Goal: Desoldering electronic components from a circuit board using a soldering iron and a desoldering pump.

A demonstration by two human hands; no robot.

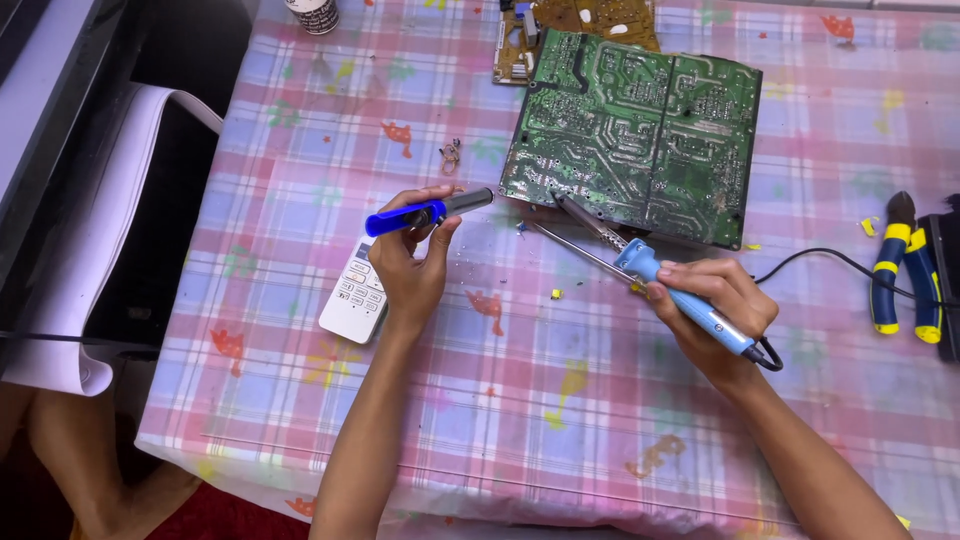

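Place: I see a home table used as a repair bench.
Evidence: checked plastic tablecloth (560,420), green circuit board (630,130), pliers (900,265), remote control (355,295).

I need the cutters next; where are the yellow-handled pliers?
In the head view, the pliers lie at the table's far right edge, right of the green circuit board, beyond the right hand.

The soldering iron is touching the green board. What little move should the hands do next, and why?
Probably bring the left hand and its blue desoldering pump closer, nozzle beside the soldering iron tip. The right hand holds the iron with its tip at the green circuit board near edge, while the pump's nozzle is apart from that spot.
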